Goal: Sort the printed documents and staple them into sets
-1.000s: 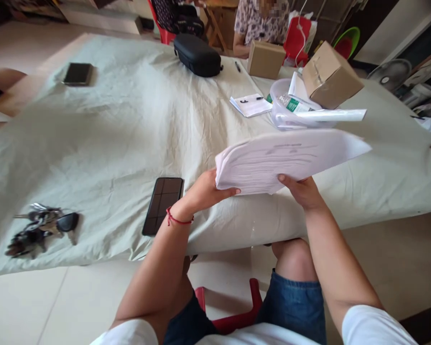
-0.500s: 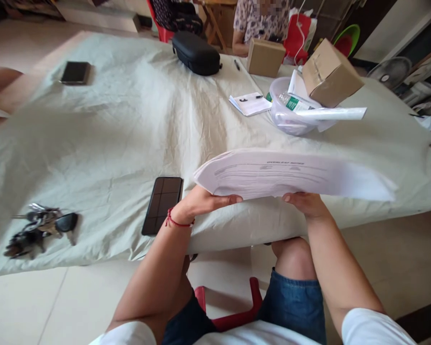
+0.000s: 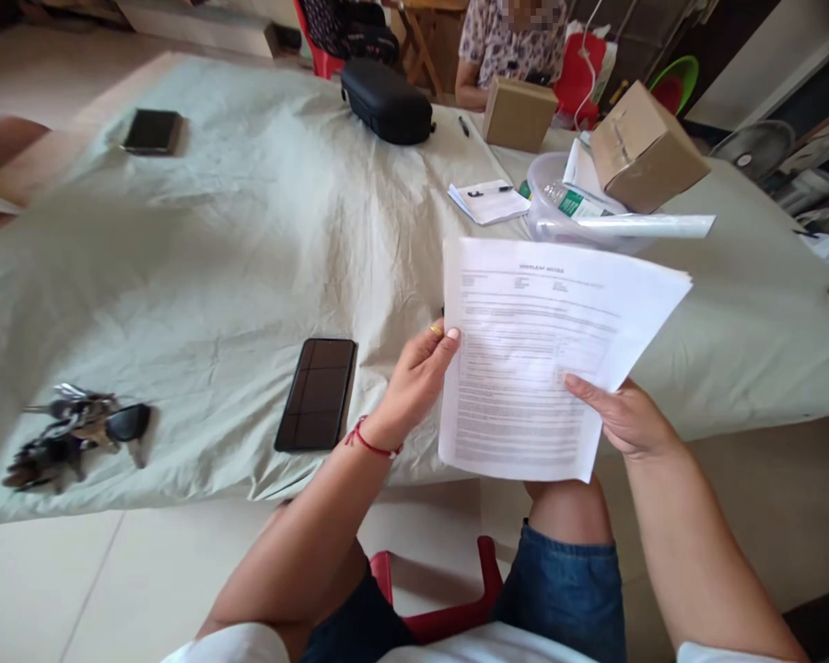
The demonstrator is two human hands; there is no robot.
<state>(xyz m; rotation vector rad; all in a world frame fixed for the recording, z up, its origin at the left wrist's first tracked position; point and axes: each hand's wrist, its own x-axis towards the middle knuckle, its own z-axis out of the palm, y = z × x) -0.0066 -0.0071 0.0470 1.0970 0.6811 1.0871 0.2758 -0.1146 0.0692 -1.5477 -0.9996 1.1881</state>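
Observation:
A stack of printed paper sheets (image 3: 525, 368) is held upright over the table's front edge, its text side facing me. My left hand (image 3: 418, 373) grips its left edge, thumb in front and fingers partly hidden behind; a ring and a red string bracelet show on this side. My right hand (image 3: 625, 410) is closed on the right edge with its thumb lying across the print and the fingers behind the sheets. Left of the paper a black smartphone (image 3: 316, 394) lies flat on the cloth.
On the cloth-covered table (image 3: 235, 249) lie a bunch of keys (image 3: 83, 433), a dark wallet-like item (image 3: 153, 132), a black case (image 3: 388, 101), a notepad (image 3: 487, 204), a plastic basin (image 3: 545, 207) and cardboard boxes (image 3: 519, 115). A person (image 3: 511, 46) sits across the table.
The paper stack has turned from a flat, bowed position to upright, its printed face now toward me. My left hand has shifted up and right along its edge; my right hand moved slightly right and down.

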